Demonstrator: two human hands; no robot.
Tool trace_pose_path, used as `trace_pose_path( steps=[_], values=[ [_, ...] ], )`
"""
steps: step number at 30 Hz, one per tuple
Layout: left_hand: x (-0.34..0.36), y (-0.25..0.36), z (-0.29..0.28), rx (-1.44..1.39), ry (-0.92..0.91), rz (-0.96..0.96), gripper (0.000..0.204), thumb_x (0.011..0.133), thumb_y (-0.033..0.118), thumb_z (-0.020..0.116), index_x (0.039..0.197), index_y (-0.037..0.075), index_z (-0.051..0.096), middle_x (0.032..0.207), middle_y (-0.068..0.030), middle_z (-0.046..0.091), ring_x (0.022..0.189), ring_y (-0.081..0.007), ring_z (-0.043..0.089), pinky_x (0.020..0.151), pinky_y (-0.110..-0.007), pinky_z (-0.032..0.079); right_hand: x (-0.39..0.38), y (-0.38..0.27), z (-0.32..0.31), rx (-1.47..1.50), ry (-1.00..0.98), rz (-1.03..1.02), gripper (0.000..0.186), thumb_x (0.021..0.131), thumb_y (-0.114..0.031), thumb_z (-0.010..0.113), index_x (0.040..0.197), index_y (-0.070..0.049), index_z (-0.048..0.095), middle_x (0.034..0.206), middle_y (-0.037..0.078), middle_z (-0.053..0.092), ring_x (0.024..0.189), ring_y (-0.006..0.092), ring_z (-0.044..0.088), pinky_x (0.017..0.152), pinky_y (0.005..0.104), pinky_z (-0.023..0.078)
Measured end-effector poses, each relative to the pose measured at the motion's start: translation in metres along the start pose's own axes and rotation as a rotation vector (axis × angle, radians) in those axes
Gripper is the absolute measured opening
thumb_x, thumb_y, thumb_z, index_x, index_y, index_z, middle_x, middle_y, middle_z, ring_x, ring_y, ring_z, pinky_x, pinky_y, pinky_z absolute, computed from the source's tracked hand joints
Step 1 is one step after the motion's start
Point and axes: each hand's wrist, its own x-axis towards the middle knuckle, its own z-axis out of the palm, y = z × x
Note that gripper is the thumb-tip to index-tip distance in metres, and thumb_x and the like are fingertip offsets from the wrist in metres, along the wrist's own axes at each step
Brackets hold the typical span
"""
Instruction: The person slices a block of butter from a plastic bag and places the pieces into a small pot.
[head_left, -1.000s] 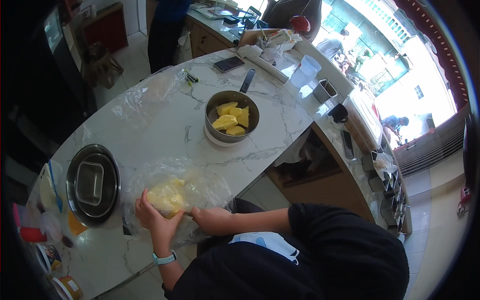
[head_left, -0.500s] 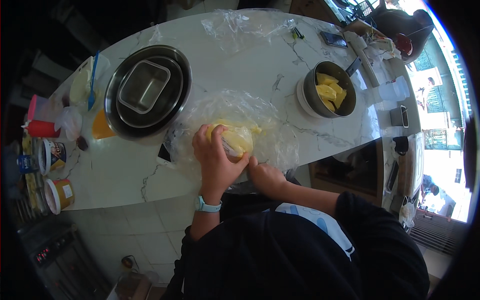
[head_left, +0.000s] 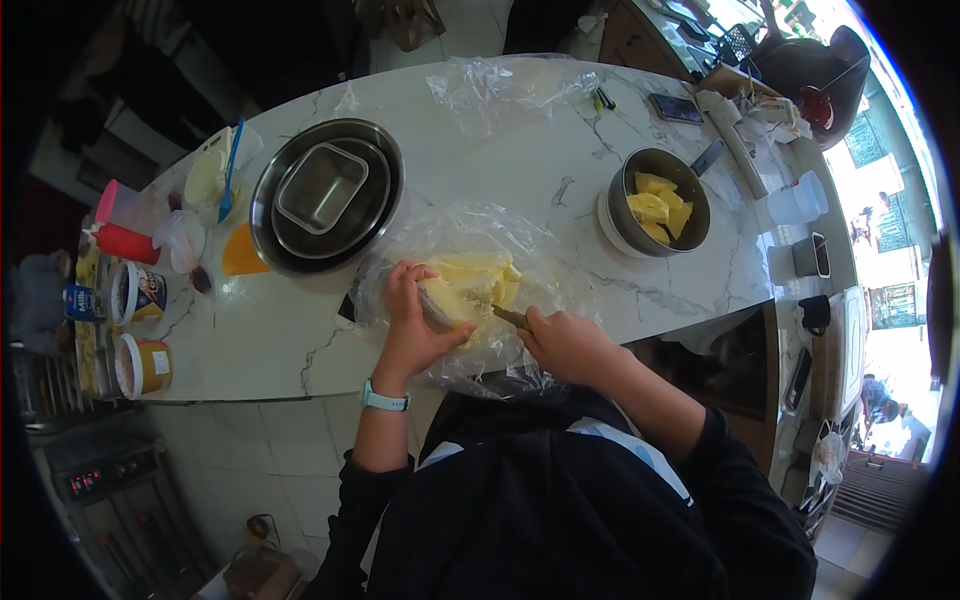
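Note:
A pale yellow block that looks like butter (head_left: 458,300) lies on a crumpled clear plastic bag (head_left: 550,265) at the table's front edge. My left hand (head_left: 412,325) curves around the block's left side, with thumb and fingers holding it. In my right hand (head_left: 565,345) is a knife (head_left: 512,318), its tip pointing left against the right part of the block. Cut yellow faces and loose bits show there. Similar yellow chunks (head_left: 650,207) sit in a metal pot (head_left: 622,195) further right, which stands on a round white base (head_left: 610,230).
Nested steel bowls (head_left: 396,215) with a rectangular tin (head_left: 335,190) inside stand at left, by an orange scraper (head_left: 242,252). Tubs (head_left: 150,367) line the left end. Another plastic bag (head_left: 500,90) and a phone (head_left: 675,109) lie at the back.
The view has shifted. My right hand has moved up from the front edge, bringing the knife into sight at the block. My left hand has turned outward, exposing more of the block.

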Motion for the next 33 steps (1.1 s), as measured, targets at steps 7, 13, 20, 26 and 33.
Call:
trace_pose_path(
  steps=[7, 13, 20, 26, 33],
  values=[
    [0.012, 0.006, 0.003, 0.092, -0.046, 0.016, 0.082, 0.058, 0.021, 0.085, 0.123, 0.009, 0.036, 0.132, -0.0171, 0.032, 0.13, -0.0376, 0.028, 0.11, -0.047, 0.027, 0.007, 0.012, -0.025, -0.187, 0.221, -0.013, 0.023, 0.094, -0.024, 0.049, 0.098, -0.002, 0.052, 0.072, 0.018, 0.065, 0.068, 0.0385, 0.066, 0.061, 0.0482, 0.051],
    [0.01, 0.012, -0.014, 0.064, -0.133, -0.027, 0.09, 0.059, 0.016, 0.084, 0.134, 0.011, 0.035, 0.143, -0.0172, 0.026, 0.136, -0.0369, 0.025, 0.111, -0.046, 0.027, -0.001, 0.019, -0.075, -0.262, 0.08, -0.07, 0.023, 0.091, -0.023, 0.05, 0.099, -0.002, 0.052, 0.069, 0.017, 0.064, 0.065, 0.0388, 0.065, 0.06, 0.0484, 0.051],
    [-0.013, 0.113, 0.031, 0.019, 0.256, 0.068, 0.051, 0.074, 0.01, 0.076, 0.12, 0.003, 0.056, 0.123, -0.0173, 0.056, 0.12, -0.0341, 0.051, 0.1, -0.041, 0.042, -0.023, 0.043, -0.088, -0.266, 0.107, -0.122, 0.021, 0.09, -0.02, 0.048, 0.096, 0.0, 0.052, 0.065, 0.018, 0.063, 0.063, 0.0395, 0.064, 0.06, 0.0494, 0.05],
    [-0.008, 0.102, 0.068, 0.372, 0.389, -0.098, 0.023, 0.08, 0.008, 0.067, 0.103, 0.004, 0.067, 0.113, -0.0133, 0.061, 0.106, -0.034, 0.056, 0.09, -0.04, 0.045, -0.015, 0.061, -0.09, -0.179, 0.152, -0.199, 0.02, 0.09, -0.02, 0.052, 0.096, -0.002, 0.055, 0.066, 0.019, 0.06, 0.064, 0.0415, 0.06, 0.061, 0.0509, 0.047],
    [0.007, 0.098, 0.039, 0.905, 0.352, -0.277, 0.02, 0.076, 0.009, 0.068, 0.092, 0.019, 0.076, 0.136, -0.0047, 0.045, 0.122, -0.0334, 0.036, 0.097, -0.047, 0.025, -0.002, 0.054, -0.101, -0.33, 0.255, -0.417, 0.016, 0.087, -0.018, 0.057, 0.089, -0.004, 0.062, 0.074, 0.016, 0.064, 0.066, 0.035, 0.065, 0.059, 0.0453, 0.05]
  ],
)
